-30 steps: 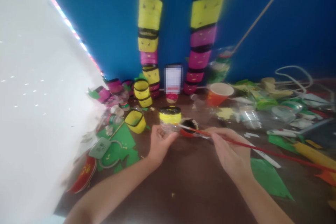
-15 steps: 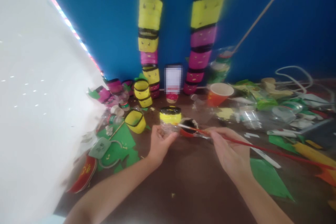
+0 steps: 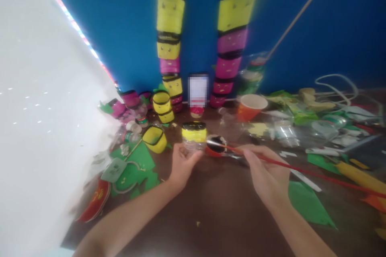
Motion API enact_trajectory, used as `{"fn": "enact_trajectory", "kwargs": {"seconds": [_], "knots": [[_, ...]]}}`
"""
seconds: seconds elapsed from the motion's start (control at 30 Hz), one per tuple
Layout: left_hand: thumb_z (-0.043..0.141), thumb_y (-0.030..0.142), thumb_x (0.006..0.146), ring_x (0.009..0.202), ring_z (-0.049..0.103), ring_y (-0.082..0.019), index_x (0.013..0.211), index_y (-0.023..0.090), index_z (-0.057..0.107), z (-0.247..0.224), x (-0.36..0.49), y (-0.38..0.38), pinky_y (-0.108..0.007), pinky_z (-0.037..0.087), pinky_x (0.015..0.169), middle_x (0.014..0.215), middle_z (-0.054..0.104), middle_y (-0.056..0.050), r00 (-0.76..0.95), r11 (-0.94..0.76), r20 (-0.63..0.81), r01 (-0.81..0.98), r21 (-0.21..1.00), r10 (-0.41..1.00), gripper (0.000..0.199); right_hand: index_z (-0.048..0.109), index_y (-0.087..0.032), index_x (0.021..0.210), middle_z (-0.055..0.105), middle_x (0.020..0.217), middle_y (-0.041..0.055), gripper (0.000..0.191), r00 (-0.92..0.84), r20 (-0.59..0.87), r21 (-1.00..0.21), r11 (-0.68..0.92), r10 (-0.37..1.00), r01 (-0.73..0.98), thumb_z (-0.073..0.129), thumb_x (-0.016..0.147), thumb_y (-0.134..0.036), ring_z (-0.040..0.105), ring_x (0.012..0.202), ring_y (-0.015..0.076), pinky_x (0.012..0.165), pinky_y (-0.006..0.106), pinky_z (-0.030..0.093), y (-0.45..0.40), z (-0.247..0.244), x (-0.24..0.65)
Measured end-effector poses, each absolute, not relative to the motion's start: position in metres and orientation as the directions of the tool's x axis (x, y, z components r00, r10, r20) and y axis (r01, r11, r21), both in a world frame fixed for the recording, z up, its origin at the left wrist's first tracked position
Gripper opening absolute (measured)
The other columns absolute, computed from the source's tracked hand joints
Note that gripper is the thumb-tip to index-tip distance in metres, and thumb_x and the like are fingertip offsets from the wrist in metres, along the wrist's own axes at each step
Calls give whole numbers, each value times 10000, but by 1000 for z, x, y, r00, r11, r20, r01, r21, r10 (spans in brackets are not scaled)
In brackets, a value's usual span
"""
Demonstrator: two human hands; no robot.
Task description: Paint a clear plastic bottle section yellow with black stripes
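Observation:
My left hand (image 3: pixel 184 164) is closed around the lower, clear part of a cut plastic bottle piece (image 3: pixel 194 133), which has a yellow painted band and a black rim. In my right hand (image 3: pixel 267 170) is a paintbrush (image 3: pixel 232 149) with a long red handle, pinched between thumb and fingers. Its pale bristle tip points left and lies just right of the bottle piece; whether it touches is too blurred to tell. Behind the brush stands a small cup (image 3: pixel 216 146) with dark contents. A yellow cut bottle cup with a black rim (image 3: pixel 155 139) sits left of my left hand.
Stacked yellow and magenta bottle towers (image 3: pixel 170 20) rise against the blue wall. A phone (image 3: pixel 198 90) stands upright between them. An orange paper cup (image 3: pixel 251 107), clear bottles (image 3: pixel 287 133) and a white marker (image 3: pixel 306 180) lie on the right. Green sheets (image 3: pixel 135 176) and a tape roll lie left.
The brush tip has shifted slightly right, away from the yellow band, with my right hand. My left hand still holds the bottle piece. The whole view has shifted slightly.

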State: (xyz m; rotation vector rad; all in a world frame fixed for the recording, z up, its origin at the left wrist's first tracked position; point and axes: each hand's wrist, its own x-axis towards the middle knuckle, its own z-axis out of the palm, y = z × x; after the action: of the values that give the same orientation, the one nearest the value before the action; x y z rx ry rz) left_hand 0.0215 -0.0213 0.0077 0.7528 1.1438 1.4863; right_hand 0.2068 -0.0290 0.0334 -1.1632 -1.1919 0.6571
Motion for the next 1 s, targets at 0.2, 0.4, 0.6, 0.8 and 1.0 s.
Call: {"fn": "enact_trajectory", "kwargs": {"seconds": [0.2, 0.4, 0.6, 0.8, 1.0], "knots": [[850, 260, 583, 847, 660, -161, 840, 188, 479, 6, 21, -20, -327, 474, 841, 834, 683, -9, -240, 16, -111, -366, 930, 964, 456, 667, -225, 666, 676, 678, 23, 205, 339, 394, -919, 368, 855, 139, 659, 814, -366, 627, 626, 167, 644, 318, 530, -30, 35, 204], [854, 261, 573, 840, 664, -163, 817, 193, 467, 6, 21, -21, -333, 476, 846, 809, 679, 4, -228, 11, -104, -375, 927, 968, 463, 660, -216, 664, 675, 650, 27, 227, 252, 496, -849, 403, 831, 342, 610, 846, -342, 618, 597, 159, 558, 280, 493, -37, 52, 189], [841, 248, 589, 847, 664, -158, 834, 190, 469, 7, 21, -20, -328, 481, 842, 835, 685, -5, -240, 28, -122, -364, 931, 963, 448, 654, -219, 671, 655, 634, 7, 217, 274, 566, -809, 459, 778, 367, 595, 867, -293, 589, 563, 132, 532, 255, 461, -36, 46, 192], [842, 255, 581, 835, 666, -160, 833, 193, 478, 6, 21, -20, -332, 484, 843, 825, 684, -4, -231, 19, -108, -357, 934, 967, 448, 647, -215, 670, 660, 636, 3, 204, 242, 551, -819, 464, 798, 338, 599, 858, -277, 608, 583, 134, 555, 250, 477, -37, 49, 188], [837, 280, 592, 833, 654, -157, 823, 191, 485, 7, 21, -20, -320, 477, 827, 818, 680, -4, -255, 23, -117, -345, 938, 960, 430, 669, -205, 660, 643, 605, 14, 214, 365, 467, -873, 352, 805, 338, 616, 832, -320, 619, 591, 157, 576, 272, 499, -34, 49, 193]]}}
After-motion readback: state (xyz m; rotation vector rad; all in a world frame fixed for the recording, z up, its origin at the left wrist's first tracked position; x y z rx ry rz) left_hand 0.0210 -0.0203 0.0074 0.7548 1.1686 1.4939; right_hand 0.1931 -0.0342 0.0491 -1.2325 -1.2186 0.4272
